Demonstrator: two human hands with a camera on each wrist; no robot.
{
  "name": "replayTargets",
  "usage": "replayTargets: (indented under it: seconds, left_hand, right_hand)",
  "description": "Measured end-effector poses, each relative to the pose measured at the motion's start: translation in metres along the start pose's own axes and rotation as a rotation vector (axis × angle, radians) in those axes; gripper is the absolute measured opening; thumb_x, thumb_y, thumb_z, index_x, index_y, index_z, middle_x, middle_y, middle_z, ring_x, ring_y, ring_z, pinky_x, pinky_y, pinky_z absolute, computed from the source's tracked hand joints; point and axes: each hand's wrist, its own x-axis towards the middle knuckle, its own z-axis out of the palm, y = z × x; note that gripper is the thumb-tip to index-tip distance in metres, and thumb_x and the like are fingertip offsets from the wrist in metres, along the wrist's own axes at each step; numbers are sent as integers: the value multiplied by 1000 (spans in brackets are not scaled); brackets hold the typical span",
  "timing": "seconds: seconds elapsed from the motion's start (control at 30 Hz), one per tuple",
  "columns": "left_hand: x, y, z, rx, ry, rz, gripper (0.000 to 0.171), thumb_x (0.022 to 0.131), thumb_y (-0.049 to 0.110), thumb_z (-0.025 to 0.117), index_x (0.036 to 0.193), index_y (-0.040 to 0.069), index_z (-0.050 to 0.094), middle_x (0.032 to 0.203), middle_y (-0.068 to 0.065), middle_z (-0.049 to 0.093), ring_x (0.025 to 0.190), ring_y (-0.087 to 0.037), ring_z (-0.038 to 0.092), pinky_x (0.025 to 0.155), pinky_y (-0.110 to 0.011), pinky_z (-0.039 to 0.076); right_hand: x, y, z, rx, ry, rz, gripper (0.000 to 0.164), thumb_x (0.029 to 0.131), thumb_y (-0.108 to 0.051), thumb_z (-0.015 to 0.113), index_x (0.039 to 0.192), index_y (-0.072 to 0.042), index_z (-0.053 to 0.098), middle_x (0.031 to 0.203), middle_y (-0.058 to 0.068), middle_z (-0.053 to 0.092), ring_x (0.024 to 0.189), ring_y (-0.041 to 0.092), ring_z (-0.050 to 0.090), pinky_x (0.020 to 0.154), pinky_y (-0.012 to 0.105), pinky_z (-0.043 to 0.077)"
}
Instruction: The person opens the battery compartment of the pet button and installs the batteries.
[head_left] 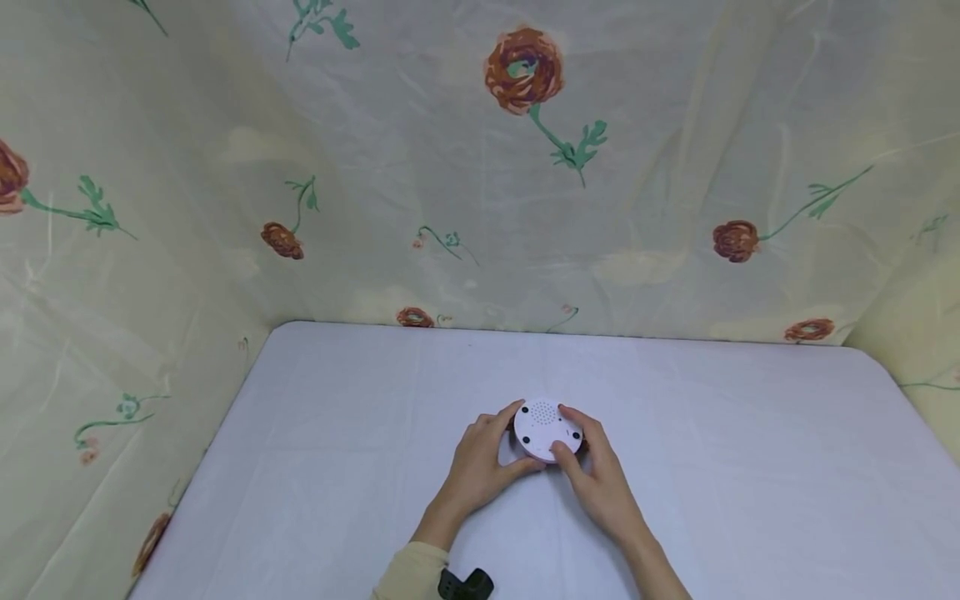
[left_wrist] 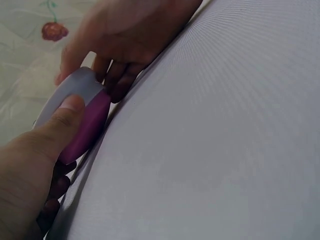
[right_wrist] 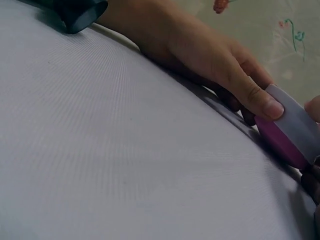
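Note:
A round device [head_left: 542,433] with a white face, a patch of small holes like a speaker grille and several dark round feet is held just over the white table. Its side shows magenta [left_wrist: 90,127] below the white part in the left wrist view. My left hand [head_left: 480,467] grips the left edge, thumb along the near rim and fingers round the far side. On the right, my right hand [head_left: 603,483] holds the device, its thumb on the white face and its index finger at the upper right rim. Fingers underneath are partly hidden.
The table [head_left: 337,433] has a white cloth with rounded far corners. Behind and beside it hangs a pale curtain [head_left: 360,167] printed with brown-red flowers. A black strap-like piece [head_left: 465,585] sits at the left wrist, by a beige sleeve [head_left: 411,573].

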Motion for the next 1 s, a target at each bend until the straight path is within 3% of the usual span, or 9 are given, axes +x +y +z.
replayTargets:
  seconds: [0.13,0.27,0.43,0.67,0.87,1.0]
  left_hand:
    - [-1,0,1,0,7,1,83,74,63,66,145,31,36,129,6,58,105,-14,53,84,-31,44]
    - [0,-1,1,5,39,46,84,75,66,63,146,33,33,128,6,59,102,-13,54,83,-31,44]
    - [0,-1,-1,-29,71,109,67,82,62,58,142,36,40,131,9,58,101,-12,55,83,-32,43]
    - [-2,4,-5,-104,68,54,54,87,61,50,135,35,47,130,6,58,100,-13,54,82,-32,43]
    - [-2,2,-5,-137,72,30,44,92,55,46,130,34,49,113,8,62,91,-10,51,78,-29,41]
    - [-1,0,-4,-155,60,28,39,94,53,46,127,34,52,106,8,62,86,-9,50,76,-27,39]
  right_hand:
    - [-2,-14,-5,13,2,-17,44,95,-12,55,136,0,43,139,19,45,131,32,39,99,-1,20]
    - [-2,0,-3,20,2,-34,43,97,-13,52,138,-5,42,140,16,45,121,22,46,97,3,26]
    - [-1,23,-1,82,9,-73,45,97,-9,50,141,-14,39,143,10,44,114,8,51,93,9,36]
    - [1,32,-2,136,-25,-145,56,95,-7,54,146,-17,33,147,9,37,127,7,44,96,16,42]
    - [1,17,-3,90,31,-313,73,79,6,69,143,-1,35,144,20,38,133,15,37,99,19,41]
    - [1,1,-6,85,29,-310,68,78,9,70,138,5,39,138,20,45,129,19,43,97,19,43]
